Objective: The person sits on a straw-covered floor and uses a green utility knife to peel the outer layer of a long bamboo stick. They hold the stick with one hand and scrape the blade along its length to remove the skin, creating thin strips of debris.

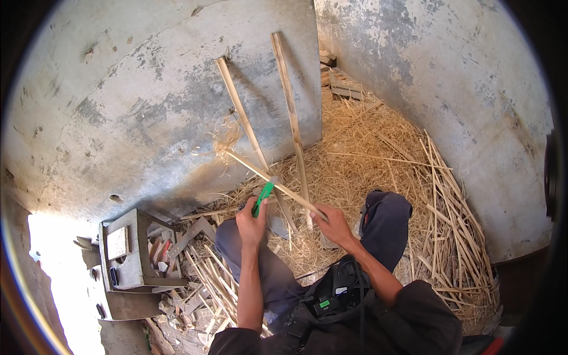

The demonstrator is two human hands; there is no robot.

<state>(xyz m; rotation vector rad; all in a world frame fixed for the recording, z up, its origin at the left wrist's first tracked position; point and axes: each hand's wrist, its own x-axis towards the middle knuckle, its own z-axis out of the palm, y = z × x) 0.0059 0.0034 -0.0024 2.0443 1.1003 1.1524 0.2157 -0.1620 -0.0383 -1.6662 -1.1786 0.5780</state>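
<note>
My left hand point(251, 223) is closed around a green utility knife point(262, 200), its upper end against the middle of a pale wooden stick point(247, 165). My right hand point(334, 226) grips the near end of this stick, which slants up and away to the left. A tuft of thin curled shavings point(225, 142) clings around its far end. Just beyond my hands, two longer strips lean on the wall: a pale strip point(240, 106) on the left and a darker-edged strip point(289, 100) on the right. The held stick crosses in front of the pale strip.
Straw-like shavings point(367, 139) cover the floor ahead. A heap of split sticks point(452, 231) curves along the right wall point(473, 112). To the left stands a worn wooden box point(142, 251) beside scraps and more sticks point(210, 278). My bent knees flank the work.
</note>
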